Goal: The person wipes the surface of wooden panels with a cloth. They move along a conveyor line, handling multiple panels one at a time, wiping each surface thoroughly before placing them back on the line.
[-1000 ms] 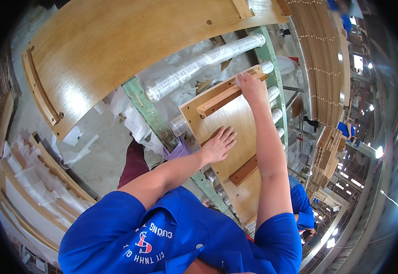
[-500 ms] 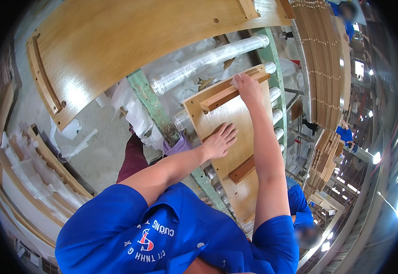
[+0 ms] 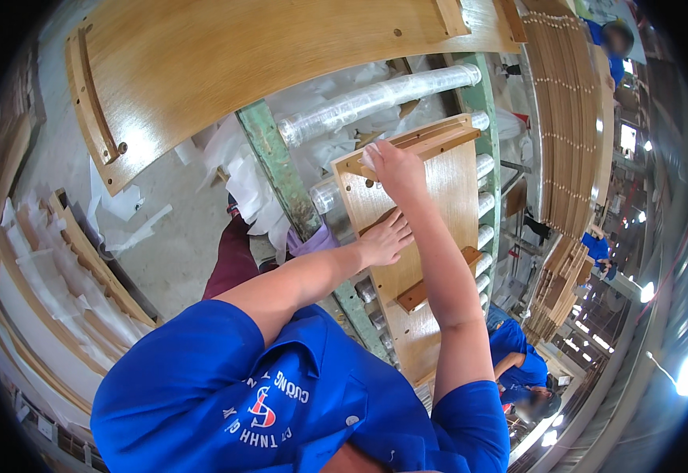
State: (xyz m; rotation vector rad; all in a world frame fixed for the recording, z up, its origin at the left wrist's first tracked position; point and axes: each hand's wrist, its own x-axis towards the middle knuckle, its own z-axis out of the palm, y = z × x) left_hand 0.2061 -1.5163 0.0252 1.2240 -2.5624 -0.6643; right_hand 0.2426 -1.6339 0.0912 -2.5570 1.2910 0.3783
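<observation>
The board [image 3: 454,189] lies face up on the rollers [image 3: 379,98], set at a slant, with one wooden strip [image 3: 453,142] fixed near its far edge and a second strip [image 3: 412,296] across it nearer the body. What has just changed is the place of the right hand [image 3: 400,172]: half a second ago it was toward the right part of the far strip, and now it is at that strip's left end, by the board's corner. It is closed on a white wad [image 3: 371,156], cloth or paper, I cannot tell which. This looks like one wiping stroke along the strip, now about at its end. The left hand [image 3: 387,239] has stayed flat on the board near its left edge, fingers spread and grasping nothing, probably to steady it. Around the board, the rollers are wrapped in clear plastic and carried by a green frame [image 3: 277,169]. Beyond, a larger board [image 3: 241,63] with similar strips lies at the far side, and loose white sheets [image 3: 241,185] lie below.
</observation>
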